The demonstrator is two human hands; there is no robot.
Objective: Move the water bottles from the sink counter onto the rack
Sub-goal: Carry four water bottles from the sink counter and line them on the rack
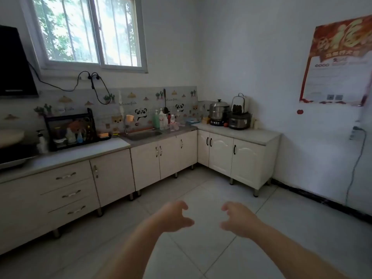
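Note:
Several bottles stand in a cluster on the sink counter right of the sink: a green bottle, a white pump bottle and small clear water bottles. A black dish rack sits on the counter to the left of the sink, with several items inside it. My left hand and my right hand are held out low over the floor, far from the counter. Both hands have fingers curled apart and hold nothing.
A steel pot on a cooker, a rice cooker and a white appliance stand on the right counter. A black range hood hangs at left. White cabinets line the wall. A cable hangs on the right wall.

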